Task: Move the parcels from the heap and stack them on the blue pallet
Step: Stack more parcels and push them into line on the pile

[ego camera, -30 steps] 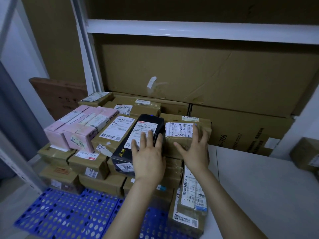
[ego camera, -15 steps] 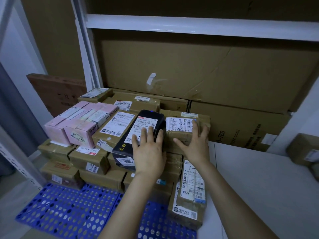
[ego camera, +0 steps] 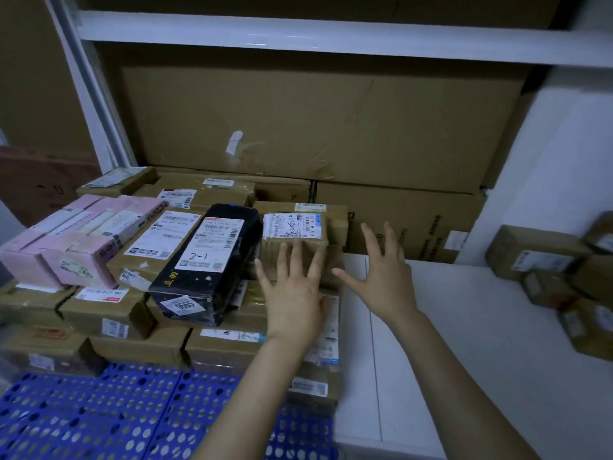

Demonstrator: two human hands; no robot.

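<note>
Parcels of brown cardboard (ego camera: 132, 346) stand stacked in layers on the far part of the blue perforated plastic pallet (ego camera: 93, 416), whose near left part lies bare. On top of the stack, at the left, lie pale pink boxes (ego camera: 83, 240). Right of them is a flat brown parcel (ego camera: 159, 240) with a large white label, and beside that a long black parcel (ego camera: 212, 260) with white labels lies askew. Just right of the black one, at the right edge of the stack, sits a small brown tape-wrapped parcel (ego camera: 295, 237) with a white label on top. The left hand (ego camera: 293, 297) is released, fingers straight and spread, its fingertips lying against the near face of that small parcel. The right hand (ego camera: 381, 277) is likewise released, fingers splayed and grasping nothing. It hovers just right of the small parcel, over the far left corner of the white table (ego camera: 464, 360). At the far right, by the table, lies a heap of brown parcels (ego camera: 557, 280). Behind everything, large flat cardboard cartons (ego camera: 298, 127) stand under a white shelf rail (ego camera: 331, 38).
</note>
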